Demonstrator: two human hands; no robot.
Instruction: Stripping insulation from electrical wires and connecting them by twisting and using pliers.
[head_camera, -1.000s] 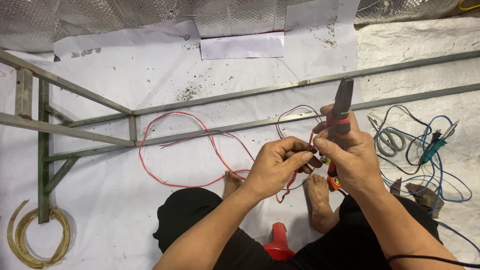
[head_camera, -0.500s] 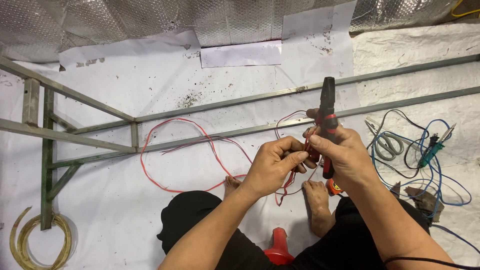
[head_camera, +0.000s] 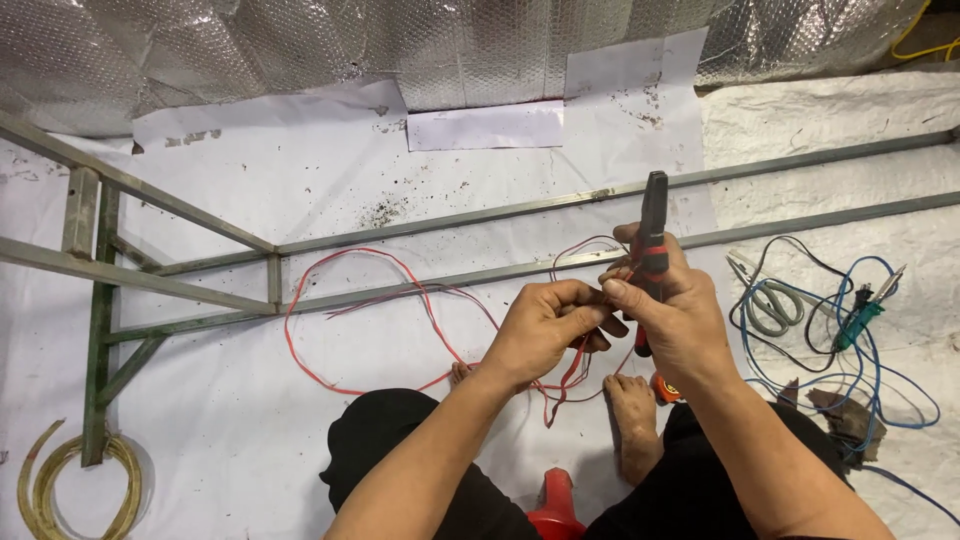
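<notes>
Red wire (head_camera: 420, 300) ends are pinched by the closed left hand (head_camera: 545, 335); pliers (head_camera: 650, 250) are gripped in the right hand (head_camera: 675, 320), the joining apparently unfinished.

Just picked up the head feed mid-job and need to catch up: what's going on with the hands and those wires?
A person sits on the white floor sheet, bare feet out. The right hand grips red-and-black pliers, tip pointing away. The left hand pinches thin red wires against it; the wires loop over the sheet near a grey metal frame. Scissors and blue and black leads lie to the right.
</notes>
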